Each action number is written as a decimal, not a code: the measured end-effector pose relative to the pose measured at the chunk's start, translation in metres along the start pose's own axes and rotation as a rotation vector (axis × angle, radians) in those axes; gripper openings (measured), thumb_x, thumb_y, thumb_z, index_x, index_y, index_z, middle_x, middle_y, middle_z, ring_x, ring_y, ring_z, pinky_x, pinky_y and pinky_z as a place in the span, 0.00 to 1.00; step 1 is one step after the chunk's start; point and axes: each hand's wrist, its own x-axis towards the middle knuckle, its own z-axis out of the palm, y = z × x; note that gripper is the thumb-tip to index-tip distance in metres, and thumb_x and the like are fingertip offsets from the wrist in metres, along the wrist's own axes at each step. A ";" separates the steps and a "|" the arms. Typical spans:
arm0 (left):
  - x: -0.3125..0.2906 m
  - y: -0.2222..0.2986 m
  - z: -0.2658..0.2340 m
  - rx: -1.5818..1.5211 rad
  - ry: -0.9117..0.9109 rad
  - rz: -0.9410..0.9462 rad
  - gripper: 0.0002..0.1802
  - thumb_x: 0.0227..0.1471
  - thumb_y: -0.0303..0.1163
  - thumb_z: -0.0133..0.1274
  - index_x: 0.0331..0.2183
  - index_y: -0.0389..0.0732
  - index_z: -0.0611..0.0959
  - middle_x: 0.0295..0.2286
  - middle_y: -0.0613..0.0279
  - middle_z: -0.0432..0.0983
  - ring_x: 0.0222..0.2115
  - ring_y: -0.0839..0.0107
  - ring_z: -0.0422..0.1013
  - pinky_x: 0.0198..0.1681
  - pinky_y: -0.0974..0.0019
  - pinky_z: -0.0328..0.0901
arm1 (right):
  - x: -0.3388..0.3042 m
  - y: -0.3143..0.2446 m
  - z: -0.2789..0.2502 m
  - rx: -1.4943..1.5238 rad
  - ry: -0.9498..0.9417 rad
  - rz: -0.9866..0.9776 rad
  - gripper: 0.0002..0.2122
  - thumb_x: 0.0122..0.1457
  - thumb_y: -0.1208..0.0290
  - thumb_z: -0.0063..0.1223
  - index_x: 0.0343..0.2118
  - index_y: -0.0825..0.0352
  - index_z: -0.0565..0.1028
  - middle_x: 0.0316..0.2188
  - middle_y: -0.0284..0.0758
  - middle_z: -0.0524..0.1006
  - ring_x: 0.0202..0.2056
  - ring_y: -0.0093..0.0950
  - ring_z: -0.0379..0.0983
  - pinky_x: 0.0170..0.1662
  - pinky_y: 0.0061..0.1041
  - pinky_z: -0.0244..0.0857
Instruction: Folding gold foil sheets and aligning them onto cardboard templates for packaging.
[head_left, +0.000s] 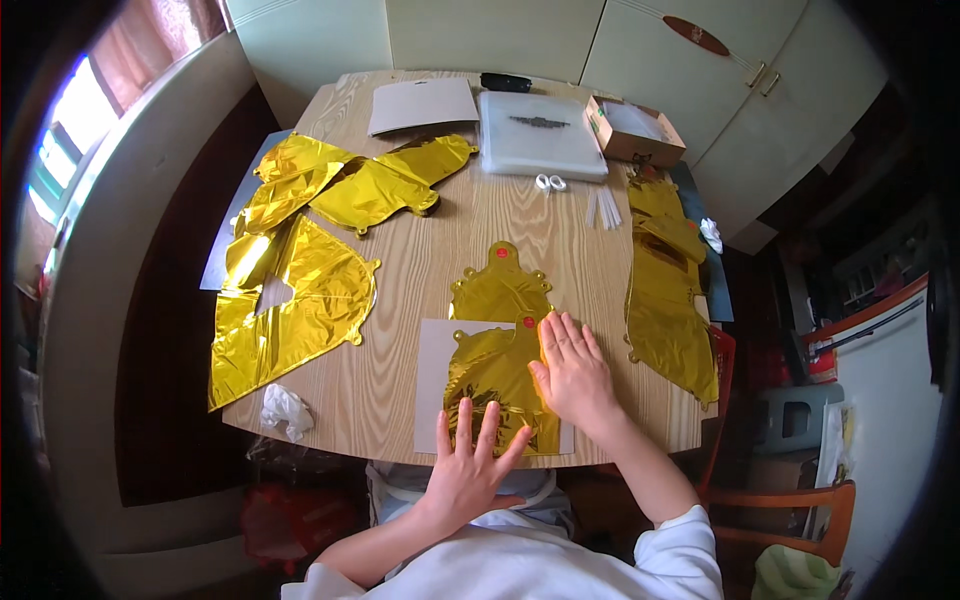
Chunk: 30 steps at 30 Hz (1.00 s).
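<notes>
A flat gold foil balloon (490,362) lies folded on a grey cardboard sheet (430,390) at the table's near edge. Its small rounded tabs and a red round spot (529,322) show at the top. Just beyond, partly under it, is another stretch of gold foil (497,293) with a rounded top and its own red spot. My right hand (575,375) rests flat along the foil's right edge, fingers stretched out. Over the foil's lower left part my left hand (470,470) spreads its fingers; whether it presses down is hard to tell. Neither hand grips anything.
Large crumpled gold foil sheets (310,335) cover the table's left side, and more foil (668,300) hangs at the right edge. Toward the back are a cardboard sheet (422,107), a clear plastic pack (540,150), an open box (640,150), scissors (550,184) and thin clear strips (604,210).
</notes>
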 end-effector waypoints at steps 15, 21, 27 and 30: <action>-0.004 0.000 -0.003 0.005 0.019 -0.009 0.54 0.37 0.72 0.53 0.63 0.60 0.59 0.60 0.39 0.53 0.59 0.29 0.47 0.57 0.27 0.43 | 0.043 0.051 -0.029 0.917 -0.334 0.349 0.11 0.56 0.69 0.56 0.40 0.67 0.71 0.30 0.37 0.78 0.33 0.32 0.74 0.39 0.32 0.67; -0.003 -0.001 0.001 -0.032 0.033 0.003 0.54 0.37 0.72 0.54 0.62 0.60 0.60 0.60 0.38 0.52 0.60 0.28 0.45 0.57 0.25 0.42 | 0.049 0.087 -0.022 0.971 -0.026 0.400 0.07 0.58 0.76 0.52 0.38 0.69 0.76 0.29 0.35 0.79 0.31 0.22 0.74 0.37 0.24 0.68; -0.003 0.000 0.000 -0.039 0.034 -0.003 0.53 0.38 0.72 0.54 0.62 0.60 0.59 0.60 0.39 0.51 0.60 0.29 0.45 0.57 0.26 0.42 | 0.052 0.165 -0.062 0.668 0.455 0.516 0.07 0.60 0.76 0.49 0.40 0.69 0.74 0.35 0.37 0.78 0.36 0.24 0.73 0.42 0.23 0.66; -0.004 0.000 0.001 -0.044 0.039 -0.004 0.53 0.38 0.72 0.54 0.62 0.60 0.60 0.60 0.39 0.52 0.60 0.29 0.45 0.58 0.26 0.42 | 0.044 0.185 -0.079 0.774 0.582 0.592 0.08 0.63 0.76 0.46 0.42 0.71 0.72 0.36 0.36 0.77 0.38 0.22 0.72 0.44 0.22 0.65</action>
